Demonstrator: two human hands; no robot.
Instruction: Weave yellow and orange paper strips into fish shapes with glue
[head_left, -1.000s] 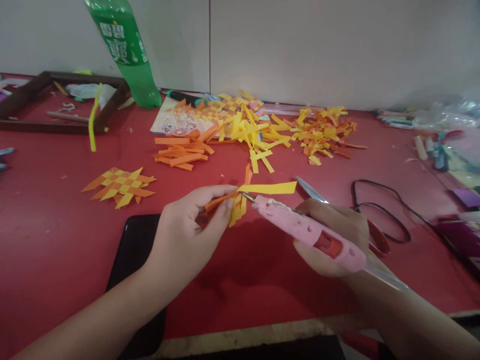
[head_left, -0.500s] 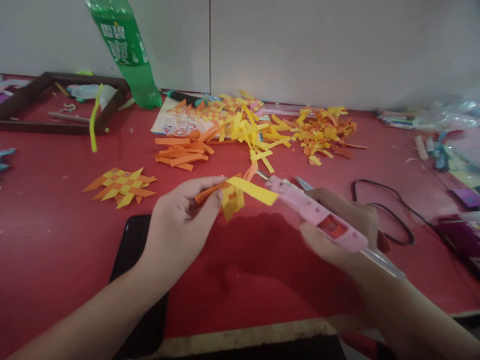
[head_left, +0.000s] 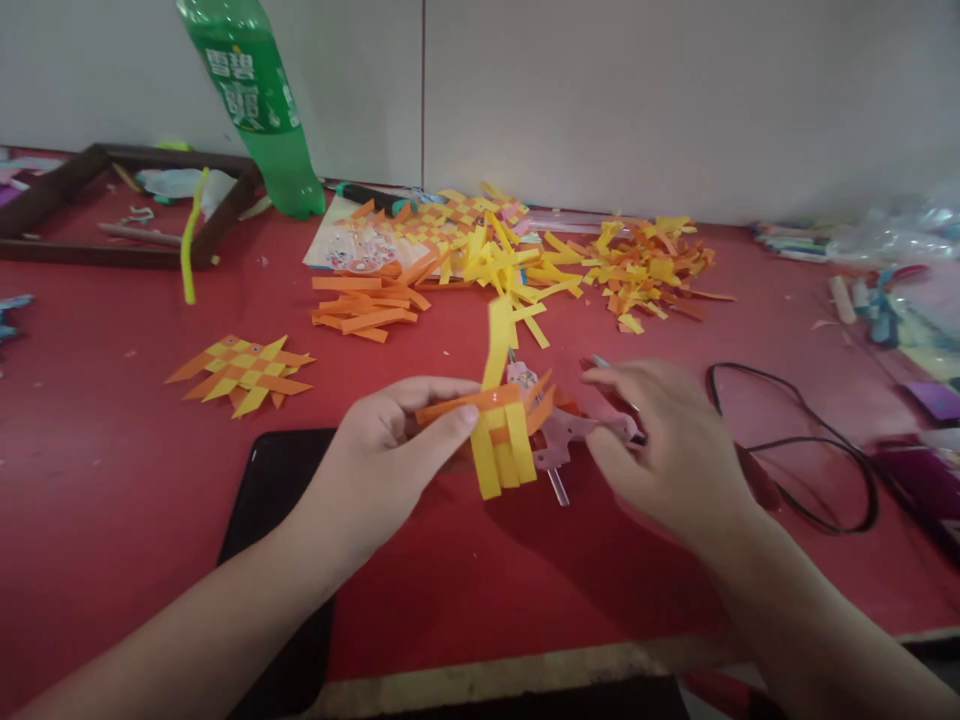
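Observation:
My left hand (head_left: 382, 455) pinches a half-woven piece of yellow and orange paper strips (head_left: 502, 430), one yellow strip standing up from it. Behind the weave the pink glue gun (head_left: 559, 425) lies on the red table (head_left: 150, 470), turned across with its nozzle pointing away. My right hand (head_left: 667, 450) hovers just right of the gun, fingers loosely curled and blurred by motion; I cannot see whether it still touches the gun.
A finished woven piece (head_left: 244, 372) lies to the left. Piles of orange and yellow strips (head_left: 517, 260) fill the back, beside a green bottle (head_left: 259, 100) and a wooden frame (head_left: 112, 205). A black phone (head_left: 277, 480) sits under my left arm, a black cable (head_left: 795, 450) at right.
The right hand brought the glue gun down from the weave and set it on the table. The left hand turned the weave, so the long yellow strip now stands upright.

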